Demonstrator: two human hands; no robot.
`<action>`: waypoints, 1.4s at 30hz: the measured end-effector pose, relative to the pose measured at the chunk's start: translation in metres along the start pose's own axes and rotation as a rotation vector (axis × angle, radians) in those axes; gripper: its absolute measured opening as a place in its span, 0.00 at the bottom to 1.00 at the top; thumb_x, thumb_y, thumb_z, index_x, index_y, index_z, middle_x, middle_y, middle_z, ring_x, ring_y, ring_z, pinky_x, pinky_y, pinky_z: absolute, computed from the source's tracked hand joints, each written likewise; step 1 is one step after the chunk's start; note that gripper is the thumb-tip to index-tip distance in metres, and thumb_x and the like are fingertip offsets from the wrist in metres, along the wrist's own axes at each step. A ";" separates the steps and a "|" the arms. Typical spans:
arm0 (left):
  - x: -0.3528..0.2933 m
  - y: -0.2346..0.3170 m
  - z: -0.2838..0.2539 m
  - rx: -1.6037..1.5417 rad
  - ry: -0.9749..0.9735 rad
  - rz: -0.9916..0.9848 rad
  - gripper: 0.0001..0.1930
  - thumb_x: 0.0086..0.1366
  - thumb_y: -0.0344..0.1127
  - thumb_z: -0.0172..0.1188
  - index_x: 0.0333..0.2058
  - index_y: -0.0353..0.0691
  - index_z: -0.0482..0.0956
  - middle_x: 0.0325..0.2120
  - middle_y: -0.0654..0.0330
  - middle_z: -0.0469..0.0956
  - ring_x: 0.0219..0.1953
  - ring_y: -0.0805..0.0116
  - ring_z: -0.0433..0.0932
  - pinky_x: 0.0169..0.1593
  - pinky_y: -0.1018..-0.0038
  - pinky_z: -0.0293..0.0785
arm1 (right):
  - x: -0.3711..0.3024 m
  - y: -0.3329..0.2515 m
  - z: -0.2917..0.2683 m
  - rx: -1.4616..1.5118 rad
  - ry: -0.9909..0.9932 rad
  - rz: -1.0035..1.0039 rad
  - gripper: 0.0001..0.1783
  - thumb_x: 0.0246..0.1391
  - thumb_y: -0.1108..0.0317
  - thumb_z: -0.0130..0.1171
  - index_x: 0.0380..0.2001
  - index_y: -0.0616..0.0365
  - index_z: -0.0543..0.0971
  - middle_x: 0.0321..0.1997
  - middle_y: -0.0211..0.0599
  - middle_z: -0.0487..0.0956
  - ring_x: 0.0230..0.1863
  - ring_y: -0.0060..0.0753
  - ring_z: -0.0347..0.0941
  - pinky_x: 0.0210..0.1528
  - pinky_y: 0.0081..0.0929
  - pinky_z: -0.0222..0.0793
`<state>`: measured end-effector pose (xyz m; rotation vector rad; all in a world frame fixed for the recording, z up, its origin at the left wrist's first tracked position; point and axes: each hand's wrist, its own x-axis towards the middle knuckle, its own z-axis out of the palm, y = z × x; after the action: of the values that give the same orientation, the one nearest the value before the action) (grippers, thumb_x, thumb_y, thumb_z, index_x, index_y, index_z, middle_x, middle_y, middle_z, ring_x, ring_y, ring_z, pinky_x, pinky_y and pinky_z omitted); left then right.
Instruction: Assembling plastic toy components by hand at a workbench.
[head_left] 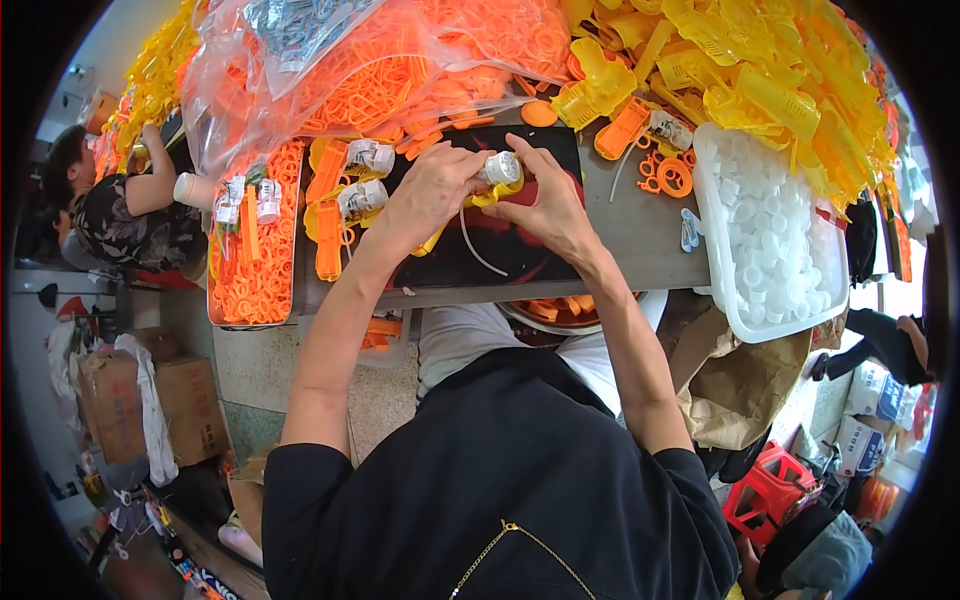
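Both my hands are raised over a dark mat (540, 255) at the table's near edge. Between them is a yellow plastic shell (505, 189) with a white cylindrical part (502, 167) at its top. My left hand (432, 190) has its fingers closed on the white cylindrical part from the left. From the right, my right hand (548, 205) pinches the yellow shell with thumb and fingers. A thin white tube (477, 250) hangs below them. Left of the mat lie orange, yellow and white assemblies (360, 197); a similar orange piece (622, 130) lies to the right.
An orange-filled tray (250, 312) stands left, a white tub (722, 260) of translucent caps right. Clear bags (400, 80) of orange parts and a yellow shell heap (750, 90) fill the back. A person (140, 205) works at far left. A paper bag (740, 385) sits below the tub.
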<state>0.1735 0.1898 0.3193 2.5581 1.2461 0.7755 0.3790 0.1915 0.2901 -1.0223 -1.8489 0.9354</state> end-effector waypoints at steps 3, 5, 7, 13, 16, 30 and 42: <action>-0.002 0.002 -0.006 0.031 -0.030 -0.051 0.15 0.63 0.27 0.62 0.48 0.32 0.79 0.36 0.49 0.81 0.41 0.47 0.80 0.58 0.57 0.74 | -0.001 -0.006 0.004 -0.014 0.014 0.015 0.50 0.41 0.62 0.80 0.67 0.63 0.67 0.50 0.45 0.76 0.50 0.41 0.74 0.56 0.34 0.70; 0.000 0.005 -0.013 0.011 -0.054 -0.073 0.14 0.62 0.27 0.62 0.47 0.32 0.79 0.36 0.49 0.81 0.41 0.47 0.80 0.57 0.57 0.74 | 0.002 -0.013 0.006 -0.020 0.032 0.011 0.50 0.41 0.62 0.79 0.67 0.63 0.67 0.50 0.46 0.76 0.51 0.43 0.75 0.56 0.35 0.70; -0.001 0.006 -0.015 -0.008 -0.077 -0.096 0.13 0.62 0.26 0.62 0.46 0.32 0.79 0.36 0.49 0.81 0.42 0.47 0.80 0.57 0.57 0.74 | 0.002 -0.019 0.007 -0.081 0.030 0.031 0.50 0.41 0.61 0.79 0.67 0.63 0.67 0.51 0.47 0.77 0.52 0.45 0.76 0.55 0.36 0.71; -0.004 0.002 -0.011 -0.083 -0.014 -0.027 0.15 0.61 0.27 0.63 0.47 0.34 0.80 0.36 0.50 0.80 0.41 0.48 0.78 0.49 0.62 0.74 | 0.000 -0.026 -0.002 -0.095 -0.020 0.065 0.49 0.42 0.64 0.79 0.67 0.63 0.66 0.51 0.47 0.76 0.53 0.44 0.76 0.57 0.35 0.71; -0.014 -0.002 0.021 -0.313 0.092 -0.161 0.20 0.56 0.29 0.69 0.50 0.39 0.84 0.41 0.55 0.78 0.45 0.56 0.77 0.51 0.65 0.73 | -0.012 0.021 -0.004 0.136 -0.040 -0.001 0.50 0.41 0.69 0.78 0.67 0.63 0.64 0.52 0.46 0.76 0.54 0.43 0.76 0.59 0.34 0.71; -0.012 0.003 0.065 -0.318 0.692 -0.348 0.15 0.70 0.38 0.61 0.51 0.37 0.79 0.46 0.50 0.77 0.52 0.50 0.74 0.56 0.61 0.69 | -0.053 0.090 -0.110 -1.293 0.369 0.057 0.07 0.53 0.69 0.65 0.36 0.56 0.82 0.46 0.36 0.76 0.53 0.45 0.70 0.51 0.44 0.66; -0.038 0.026 0.054 0.297 0.273 -0.398 0.17 0.54 0.44 0.74 0.34 0.42 0.78 0.49 0.58 0.73 0.54 0.54 0.70 0.60 0.58 0.63 | -0.078 0.025 -0.017 -0.675 0.131 -0.163 0.08 0.53 0.73 0.63 0.38 0.56 0.80 0.52 0.31 0.79 0.53 0.40 0.73 0.54 0.41 0.63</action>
<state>0.2005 0.1463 0.2700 2.3379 2.0132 0.9259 0.4286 0.1352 0.2525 -1.2570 -2.1425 0.1252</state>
